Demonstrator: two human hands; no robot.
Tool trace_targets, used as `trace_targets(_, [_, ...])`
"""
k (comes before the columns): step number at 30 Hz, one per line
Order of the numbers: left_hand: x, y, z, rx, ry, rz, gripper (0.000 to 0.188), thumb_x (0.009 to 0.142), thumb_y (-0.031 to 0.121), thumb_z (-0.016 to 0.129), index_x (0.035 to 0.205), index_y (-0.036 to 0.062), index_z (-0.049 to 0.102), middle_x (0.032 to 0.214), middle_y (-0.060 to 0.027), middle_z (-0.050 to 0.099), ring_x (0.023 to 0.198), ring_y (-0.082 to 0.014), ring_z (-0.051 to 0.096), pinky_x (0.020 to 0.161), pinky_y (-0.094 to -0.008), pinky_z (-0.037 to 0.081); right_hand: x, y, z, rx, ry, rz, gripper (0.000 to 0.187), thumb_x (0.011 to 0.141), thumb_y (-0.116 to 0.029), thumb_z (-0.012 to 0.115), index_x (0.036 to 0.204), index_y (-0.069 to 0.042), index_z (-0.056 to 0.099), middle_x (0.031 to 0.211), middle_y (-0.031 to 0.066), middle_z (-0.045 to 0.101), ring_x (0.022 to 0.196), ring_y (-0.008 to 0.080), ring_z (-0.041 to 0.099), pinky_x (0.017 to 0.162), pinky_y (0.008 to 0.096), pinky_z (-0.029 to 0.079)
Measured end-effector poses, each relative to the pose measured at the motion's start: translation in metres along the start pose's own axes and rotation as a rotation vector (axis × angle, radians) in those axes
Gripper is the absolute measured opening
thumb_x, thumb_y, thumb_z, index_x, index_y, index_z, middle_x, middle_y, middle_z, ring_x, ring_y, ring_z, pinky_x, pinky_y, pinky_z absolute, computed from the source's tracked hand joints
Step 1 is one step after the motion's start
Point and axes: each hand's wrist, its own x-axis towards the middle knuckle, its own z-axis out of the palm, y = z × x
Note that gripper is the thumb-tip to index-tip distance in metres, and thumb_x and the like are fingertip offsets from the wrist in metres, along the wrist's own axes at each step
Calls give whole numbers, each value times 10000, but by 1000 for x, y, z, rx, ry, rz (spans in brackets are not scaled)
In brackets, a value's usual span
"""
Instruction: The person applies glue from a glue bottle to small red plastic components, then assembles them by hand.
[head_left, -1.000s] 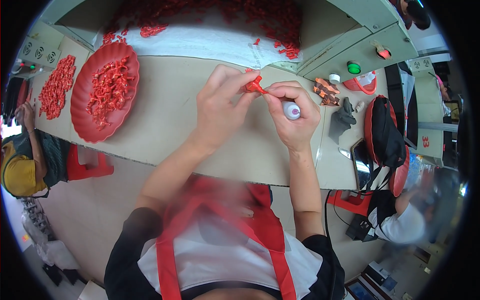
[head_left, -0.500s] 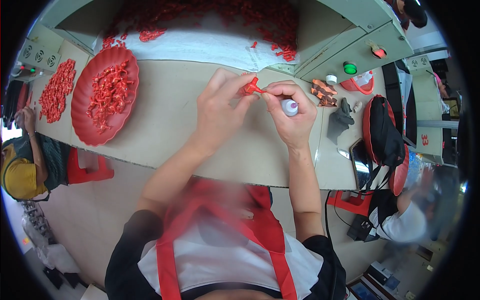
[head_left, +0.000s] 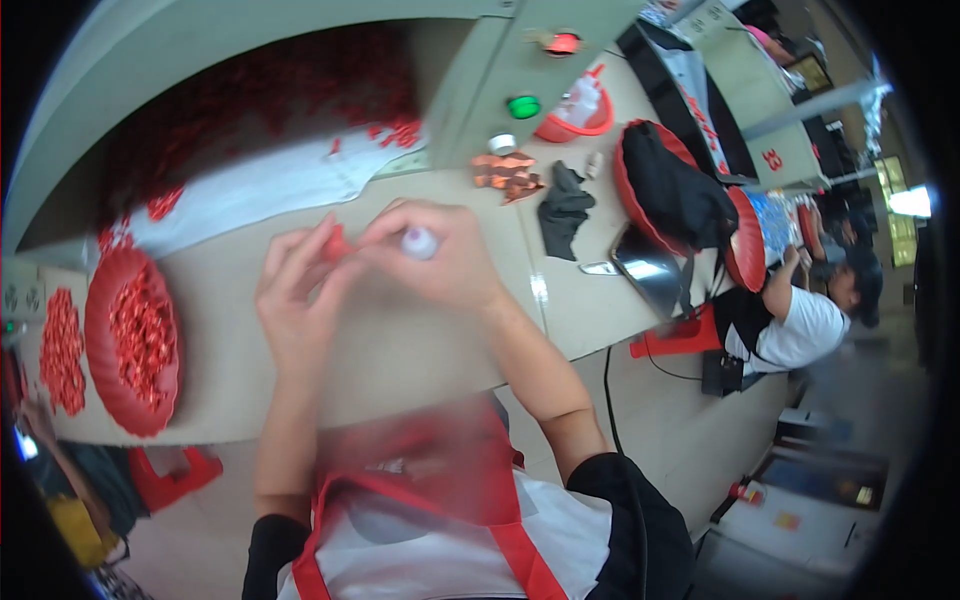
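Over the table, my left hand point(head_left: 300, 285) pinches a small red shiny piece point(head_left: 338, 244) between thumb and fingertips. My right hand point(head_left: 445, 255) is closed round a small white bottle point(head_left: 419, 242), whose purplish tip points up toward me. The right thumb and forefinger reach to the red piece's near end; blur hides whether they grip it. To the left stands a red scalloped dish point(head_left: 103, 345) with many similar red pieces point(head_left: 140, 330) in it. More loose red pieces point(head_left: 62, 355) lie in a heap beyond the dish.
Ahead is a grey-green cabinet point(head_left: 465, 100) with a white cloth point(head_left: 270, 205) and red pieces inside. At the right lie a brown patterned wrapper point(head_left: 507, 175), a dark cloth point(head_left: 566, 210), a phone point(head_left: 648, 268), a black bag point(head_left: 675, 190) and a red basket point(head_left: 585, 125). A co-worker point(head_left: 800, 310) sits at the far right.
The whole view has swung to the right and tilted, so the table and dish sit lower left. Both hands still hold the red piece and bottle close together.
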Motion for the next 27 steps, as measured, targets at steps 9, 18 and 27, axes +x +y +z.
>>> trace_targets(9, [-1, 0, 4, -118, -48, -25, 401, 759, -126, 584, 1151, -48, 559, 1040, -80, 504, 978, -153, 535, 852, -274, 481, 0, -5, -6, 13, -78, -27, 80, 744, -9, 647, 823, -15, 642, 772, 69, 627, 713, 159, 597, 656, 264, 466])
trace_targets(18, [-5, -7, 8, -395, -237, -263, 357, 747, -113, 547, 1099, -50, 554, 1029, -60, 496, 941, -148, 519, 877, -284, 420, -19, -9, -33, -111, -120, -81, 102, 713, -47, 620, 815, -40, 629, 796, 106, 618, 714, 280, 608, 656, 344, 488])
trace_targets(27, [-3, -7, 12, -322, -206, -214, 359, 726, -138, 516, 1070, -52, 571, 986, -67, 489, 863, -153, 516, 855, -319, 446, -18, 47, -93, -994, 343, 79, 307, 652, -76, 703, 937, -46, 593, 954, 100, 554, 752, 279, 625, 601, 365, 518])
